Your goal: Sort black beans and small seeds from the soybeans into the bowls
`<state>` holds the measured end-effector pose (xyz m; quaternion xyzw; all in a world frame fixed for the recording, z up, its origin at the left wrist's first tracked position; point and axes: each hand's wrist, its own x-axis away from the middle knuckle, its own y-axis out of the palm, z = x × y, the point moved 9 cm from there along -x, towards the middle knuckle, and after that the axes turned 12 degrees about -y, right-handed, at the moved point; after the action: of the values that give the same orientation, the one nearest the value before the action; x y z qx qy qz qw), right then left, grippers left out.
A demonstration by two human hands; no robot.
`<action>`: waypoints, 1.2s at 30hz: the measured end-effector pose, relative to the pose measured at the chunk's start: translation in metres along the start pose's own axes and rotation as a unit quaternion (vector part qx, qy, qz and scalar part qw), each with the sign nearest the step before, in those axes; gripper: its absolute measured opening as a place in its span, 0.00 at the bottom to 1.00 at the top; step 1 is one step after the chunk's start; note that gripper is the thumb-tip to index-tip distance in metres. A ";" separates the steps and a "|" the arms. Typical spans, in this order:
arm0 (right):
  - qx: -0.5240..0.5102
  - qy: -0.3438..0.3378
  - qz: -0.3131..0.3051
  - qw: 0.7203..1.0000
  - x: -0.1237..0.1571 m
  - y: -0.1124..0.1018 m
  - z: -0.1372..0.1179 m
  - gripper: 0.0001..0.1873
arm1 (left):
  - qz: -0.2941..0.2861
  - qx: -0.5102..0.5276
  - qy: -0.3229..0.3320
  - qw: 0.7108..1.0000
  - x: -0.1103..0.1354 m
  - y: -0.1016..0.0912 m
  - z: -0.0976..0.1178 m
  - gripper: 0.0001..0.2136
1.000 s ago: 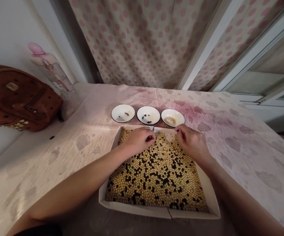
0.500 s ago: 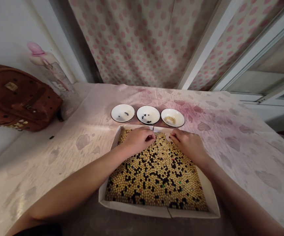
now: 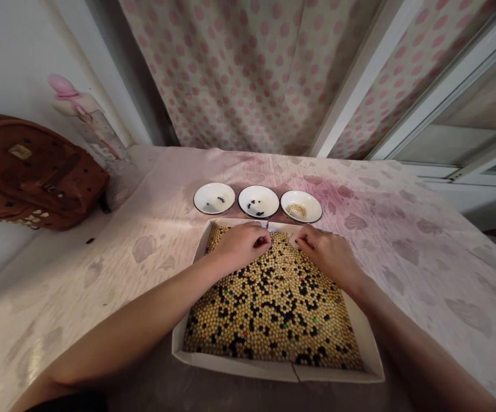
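A shallow white cardboard tray [image 3: 273,369] lies on the table, filled with yellow and black beans [image 3: 273,309] and a few coloured ones. My left hand [image 3: 241,245] rests on the beans at the tray's far edge, fingers curled in a pinch. My right hand [image 3: 329,254] lies on the beans at the far right, fingertips pressed together on beans. Beyond the tray stand three small white bowls: the left bowl [image 3: 214,198] and middle bowl [image 3: 258,201] hold a few black beans, the right bowl [image 3: 301,206] holds yellow beans.
A brown backpack [image 3: 28,171] sits at the left by the wall, beside a clear bottle with a pink top [image 3: 91,129]. A polka-dot curtain [image 3: 252,68] hangs behind the table. The tablecloth [image 3: 402,240] has a faded leaf pattern.
My right hand has shifted a little left and down from the tray's far corner onto the beans. My left hand has stayed in place.
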<state>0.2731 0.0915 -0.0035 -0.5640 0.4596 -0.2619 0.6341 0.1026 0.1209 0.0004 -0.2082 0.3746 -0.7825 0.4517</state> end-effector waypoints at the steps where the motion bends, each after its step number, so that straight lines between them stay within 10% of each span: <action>1: -0.014 0.001 0.012 1.000 0.000 -0.002 -0.001 0.10 | 0.000 0.002 0.001 1.000 0.000 0.000 0.000 0.05; 9: -0.064 0.106 0.161 0.979 -0.006 -0.026 0.031 0.11 | -0.004 0.002 0.002 1.000 0.000 0.001 -0.001 0.06; 28: -0.082 0.134 0.177 0.972 -0.003 -0.028 0.036 0.13 | -0.003 -0.001 0.000 1.000 0.000 0.002 -0.002 0.05; 36: -0.111 0.025 0.135 0.984 -0.005 -0.028 0.008 0.14 | -0.005 0.001 0.001 1.000 0.000 0.001 0.001 0.05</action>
<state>0.2831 0.0938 0.0240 -0.5568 0.5735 -0.1353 0.5855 0.1033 0.1201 0.0001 -0.2091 0.3729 -0.7854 0.4476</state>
